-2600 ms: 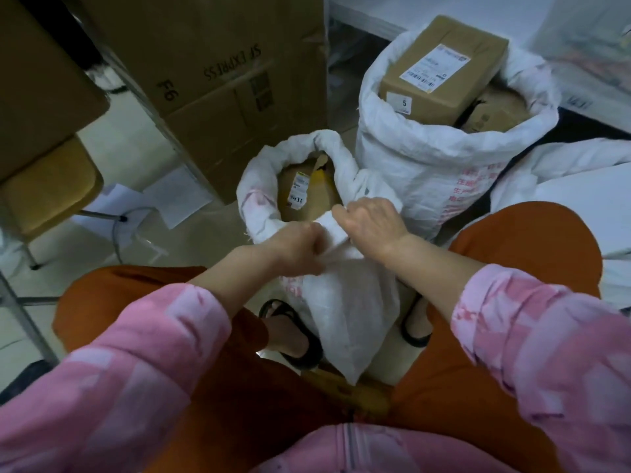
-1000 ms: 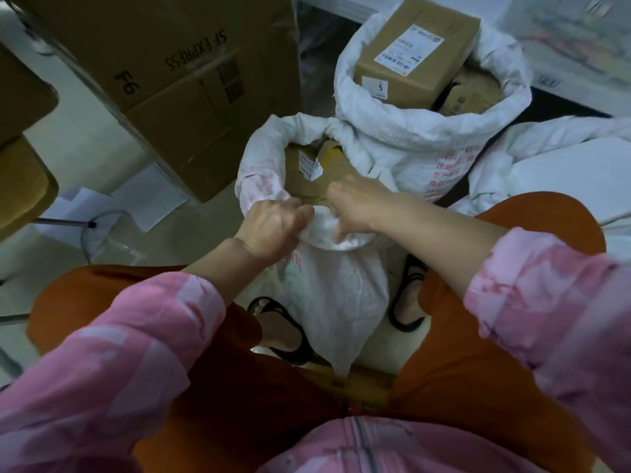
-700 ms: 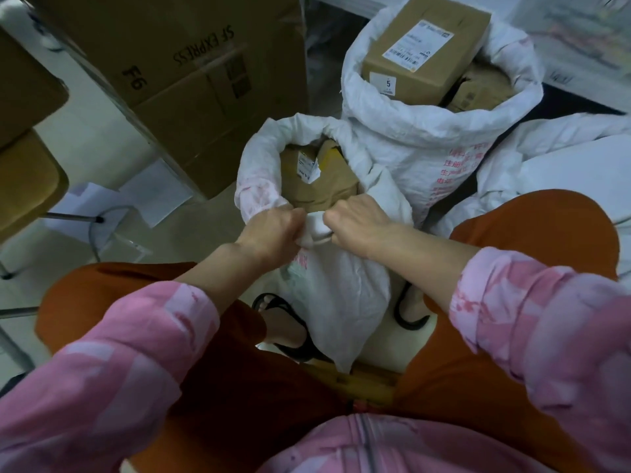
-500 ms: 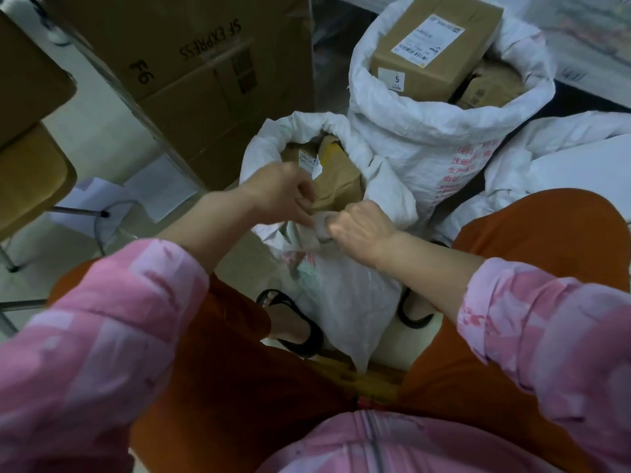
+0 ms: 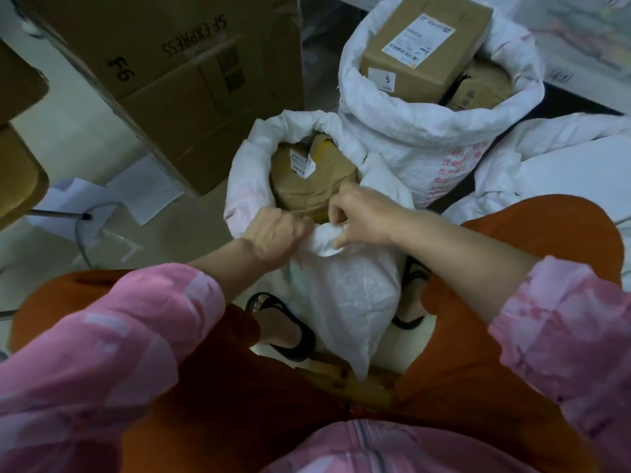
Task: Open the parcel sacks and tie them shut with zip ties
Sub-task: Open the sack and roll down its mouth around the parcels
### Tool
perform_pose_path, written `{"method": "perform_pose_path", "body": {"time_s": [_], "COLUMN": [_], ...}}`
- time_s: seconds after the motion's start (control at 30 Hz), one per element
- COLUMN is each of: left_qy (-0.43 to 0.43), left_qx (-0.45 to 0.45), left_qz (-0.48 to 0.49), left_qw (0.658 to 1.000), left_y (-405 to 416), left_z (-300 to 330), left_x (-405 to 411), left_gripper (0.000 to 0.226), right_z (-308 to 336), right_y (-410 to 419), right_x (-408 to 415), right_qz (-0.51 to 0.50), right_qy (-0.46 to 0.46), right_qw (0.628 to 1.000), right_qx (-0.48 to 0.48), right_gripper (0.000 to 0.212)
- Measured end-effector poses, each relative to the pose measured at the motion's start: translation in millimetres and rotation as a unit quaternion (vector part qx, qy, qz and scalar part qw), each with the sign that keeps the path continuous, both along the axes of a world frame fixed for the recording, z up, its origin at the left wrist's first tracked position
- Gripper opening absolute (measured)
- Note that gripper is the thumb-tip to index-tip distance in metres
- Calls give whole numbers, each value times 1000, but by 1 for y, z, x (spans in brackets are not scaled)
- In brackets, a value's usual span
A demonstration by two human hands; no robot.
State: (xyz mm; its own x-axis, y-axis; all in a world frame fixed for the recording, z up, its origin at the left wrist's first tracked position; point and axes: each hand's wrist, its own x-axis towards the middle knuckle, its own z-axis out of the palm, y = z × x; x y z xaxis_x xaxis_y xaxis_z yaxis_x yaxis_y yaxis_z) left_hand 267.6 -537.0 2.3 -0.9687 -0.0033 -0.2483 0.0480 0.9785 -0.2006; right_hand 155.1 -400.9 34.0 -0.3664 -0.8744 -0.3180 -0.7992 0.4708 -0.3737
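Note:
A small white woven sack (image 5: 345, 302) stands between my knees, its rolled rim open around a brown taped parcel (image 5: 309, 179). My left hand (image 5: 276, 235) is closed on the near rim of this sack. My right hand (image 5: 362, 216) pinches the same bunched rim right beside it, the two hands almost touching. Behind stands a larger white sack (image 5: 433, 145) with red print, open at the top, holding a labelled cardboard box (image 5: 423, 46). No zip tie is visible.
A big SF Express carton (image 5: 177, 73) stands at the back left. Papers (image 5: 112, 199) and a cable lie on the floor beside it. A chair (image 5: 17, 172) is at the far left. More white sacking (image 5: 563, 158) lies to the right.
My left hand has dropped from the raised far side of the rim back down to the near edge. Both hands now bunch the rim together.

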Motion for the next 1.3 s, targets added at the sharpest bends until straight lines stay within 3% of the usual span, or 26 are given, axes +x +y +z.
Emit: {"method": "perform_pose_path", "body": {"time_s": [0.07,0.2,0.3,0.37,0.43,0.57,0.63,0.83,0.97,1.07,1.1,1.2,1.27,1.3], "left_qy": [58,173,91,-28,-59,-117,-70,41,183,242,244,179,32,-33], "left_qx": [-23,-2,90,215,301,245,198,49,96,98,102,129,194,245], "left_qz": [-33,-38,83,181,201,172,172,127,61,50,56,148,242,294], "left_qw": [998,984,988,959,930,947,962,990,977,964,963,964,950,923], "left_y": [1,1,5,0,-10,-15,-10,1,-3,-9,-9,-4,-6,-12], "left_z": [-4,-3,5,15,29,29,21,-5,-19,-26,-28,-22,-6,1], "left_x": [3,-1,-6,-14,-20,-24,-27,-19,-15,-11,-8,-6,-15,-20], "left_gripper": [27,33,36,41,49,50,37,17,12,3,10,10,11,14], "right_z": [4,-5,-13,-19,-27,-27,-22,-5,-2,-15,-19,-34,-49,-54], "right_y": [-8,-16,-10,-5,-3,-6,-6,-10,-19,-24,-24,-26,-27,-26], "right_x": [-5,5,14,17,21,21,23,1,-6,-1,1,8,11,13], "right_qz": [22,47,72,94,113,105,83,23,47,84,90,83,73,67], "right_qy": [35,110,190,229,268,330,329,68,156,201,207,211,226,232], "right_qw": [998,990,978,967,957,936,939,995,983,974,973,973,970,970], "right_qx": [54,73,49,60,23,-62,-56,70,79,65,58,44,44,41], "right_gripper": [44,21,20,27,25,23,22,31,54,37,32,32,36,36]}}
